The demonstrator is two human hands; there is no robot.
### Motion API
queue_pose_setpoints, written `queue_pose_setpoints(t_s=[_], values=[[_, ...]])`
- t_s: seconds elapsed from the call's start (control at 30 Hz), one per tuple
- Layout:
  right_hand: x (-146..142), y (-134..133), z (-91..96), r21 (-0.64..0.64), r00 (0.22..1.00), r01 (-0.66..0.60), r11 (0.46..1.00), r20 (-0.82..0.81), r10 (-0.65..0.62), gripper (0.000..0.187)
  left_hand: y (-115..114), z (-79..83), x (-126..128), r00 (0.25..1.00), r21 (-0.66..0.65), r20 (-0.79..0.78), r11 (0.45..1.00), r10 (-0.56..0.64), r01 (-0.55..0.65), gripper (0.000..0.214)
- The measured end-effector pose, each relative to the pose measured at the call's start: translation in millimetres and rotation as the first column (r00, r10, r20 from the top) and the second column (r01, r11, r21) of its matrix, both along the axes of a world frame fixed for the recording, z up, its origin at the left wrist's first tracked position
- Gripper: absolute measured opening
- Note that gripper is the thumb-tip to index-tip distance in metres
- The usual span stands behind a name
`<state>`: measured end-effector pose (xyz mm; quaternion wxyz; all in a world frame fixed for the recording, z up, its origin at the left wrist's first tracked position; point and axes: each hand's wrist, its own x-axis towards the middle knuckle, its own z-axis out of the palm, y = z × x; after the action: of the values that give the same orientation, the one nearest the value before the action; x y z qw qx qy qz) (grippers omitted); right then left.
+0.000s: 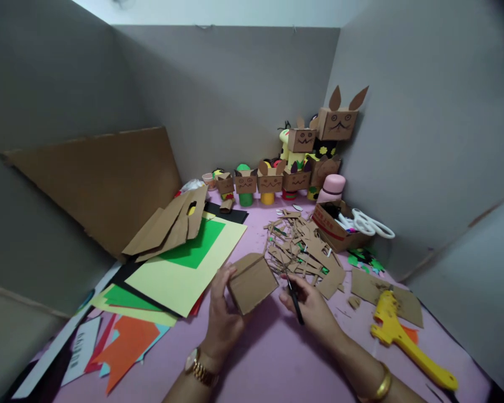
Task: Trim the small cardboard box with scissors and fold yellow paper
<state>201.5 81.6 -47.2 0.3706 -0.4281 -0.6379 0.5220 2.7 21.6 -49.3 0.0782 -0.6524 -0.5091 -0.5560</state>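
Note:
My left hand [222,313] grips a small brown cardboard box [252,281] from its left side, holding it just above the pink table [273,358]. My right hand [313,305] is closed around a thin black pen-like tool [294,299], its tip pointing toward the box's right side. A gold watch sits on my left wrist and a gold bangle on my right.
A heap of cardboard scraps [304,249] lies behind the box. Coloured paper sheets [180,266] and folded cardboard [172,224] are on the left. A yellow glue gun [403,338] lies at right, a carton with white scissors [367,224] behind it. Cardboard box-head figures [271,182] line the back corner.

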Motion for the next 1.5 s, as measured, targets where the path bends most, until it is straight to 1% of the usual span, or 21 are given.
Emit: queue_pose_setpoints(t_s=[0.1, 0.2, 0.3, 0.37, 0.43, 0.5, 0.6, 0.67, 0.77, 0.83, 0.9, 0.97, 1.07, 1.1, 1.17, 1.2, 1.27, 1.33, 1.4, 1.43, 1.5], values=[[1, -1, -0.7, 0.147, 0.984, 0.020, 0.989, 0.171, -0.045, 0.054, -5, 2.9, -5, 0.976, 0.215, -0.215, 0.977, 0.037, 0.010, 0.063], [0, -3, 0.4, 0.289, 0.952, -0.017, 0.957, 0.297, -0.072, 0.052, -14, 6.1, -4, 0.944, 0.303, -0.319, 0.953, 0.079, 0.022, 0.050], [0, -7, 2.6, 0.376, 0.922, -0.081, 0.923, 0.381, -0.074, 0.050, -19, 7.4, -2, 0.942, 0.345, -0.319, 0.939, 0.104, 0.013, 0.042], [2, -10, 5.8, 0.382, 0.884, -0.133, 0.915, 0.463, -0.065, 0.051, -19, 7.8, -1, 0.953, 0.363, -0.277, 0.932, 0.121, -0.013, 0.042], [7, -15, 9.8, 0.368, 0.826, -0.180, 0.912, 0.561, -0.063, 0.049, -16, 8.8, -1, 0.973, 0.362, -0.201, 0.932, 0.117, -0.037, 0.042], [13, -22, 13.1, 0.352, 0.765, -0.213, 0.912, 0.641, -0.068, 0.047, -11, 10.0, -3, 0.992, 0.333, -0.089, 0.942, 0.086, -0.052, 0.045], [23, -37, 15.2, 0.315, 0.697, -0.257, 0.914, 0.716, -0.051, 0.051, -5, 9.5, -7, 0.999, 0.255, 0.049, 0.967, -0.002, -0.011, 0.066], [28, -47, 15.9, 0.268, 0.646, -0.306, 0.914, 0.763, -0.007, 0.055, -4, 6.2, -8, 0.993, 0.185, 0.103, 0.982, -0.054, 0.035, 0.078], [32, -60, 19.2, 0.194, 0.577, -0.382, 0.903, 0.814, 0.069, 0.061, -4, 0.5, -7, 0.973, -0.009, 0.226, 0.999, -0.038, 0.041, 0.082], [33, -66, 23.2, 0.169, 0.556, -0.425, 0.889, 0.824, 0.109, 0.064, -4, -0.2, -4, 0.944, -0.147, 0.330, 0.987, -0.016, 0.068, 0.083], [33, -71, 27.9, 0.163, 0.550, -0.453, 0.877, 0.825, 0.131, 0.067, -4, 2.9, -1, 0.901, -0.221, 0.432, 0.965, -0.031, 0.139, 0.083], [34, -75, 33.0, 0.164, 0.552, -0.472, 0.866, 0.821, 0.146, 0.066, -2, 8.5, 1, 0.852, -0.247, 0.520, 0.945, -0.057, 0.214, 0.084], [37, -79, 40.1, 0.167, 0.575, -0.492, 0.854, 0.799, 0.175, 0.051, -1, 16.8, 2, 0.814, -0.279, 0.577, 0.919, -0.071, 0.278, 0.084], [38, -78, 42.0, 0.181, 0.603, -0.480, 0.859, 0.778, 0.173, 0.046, -1, 18.8, 2, 0.810, -0.290, 0.582, 0.912, -0.072, 0.289, 0.084], [38, -74, 44.2, 0.252, 0.707, -0.383, 0.889, 0.699, 0.106, 0.043, -1, 21.7, 3, 0.800, -0.305, 0.595, 0.898, -0.080, 0.317, 0.084], [37, -69, 44.3, 0.296, 0.771, -0.300, 0.907, 0.635, 0.048, 0.045, -1, 22.6, 3, 0.793, -0.307, 0.603, 0.892, -0.087, 0.332, 0.085], [32, -56, 42.8, 0.351, 0.877, -0.121, 0.928, 0.476, -0.065, 0.059, -1, 24.0, 4, 0.780, -0.308, 0.617, 0.882, -0.101, 0.358, 0.085], [23, -41, 40.0, 0.328, 0.944, -0.023, 0.944, 0.319, -0.087, 0.078, -2, 24.9, 5, 0.775, -0.314, 0.621, 0.868, -0.118, 0.384, 0.085], [9, -28, 37.3, 0.276, 0.982, -0.032, 0.961, 0.190, -0.021, 0.092, -2, 25.1, 5, 0.771, -0.330, 0.621, 0.846, -0.140, 0.419, 0.086], [1, -23, 36.2, 0.259, 0.991, -0.064, 0.964, 0.132, 0.030, 0.093, -2, 24.9, 5, 0.767, -0.337, 0.624, 0.835, -0.148, 0.435, 0.087], [-13, -17, 34.2, 0.250, 0.991, -0.131, 0.959, 0.018, 0.131, 0.087, -2, 24.2, 4, 0.760, -0.339, 0.634, 0.832, -0.144, 0.440, 0.090]])
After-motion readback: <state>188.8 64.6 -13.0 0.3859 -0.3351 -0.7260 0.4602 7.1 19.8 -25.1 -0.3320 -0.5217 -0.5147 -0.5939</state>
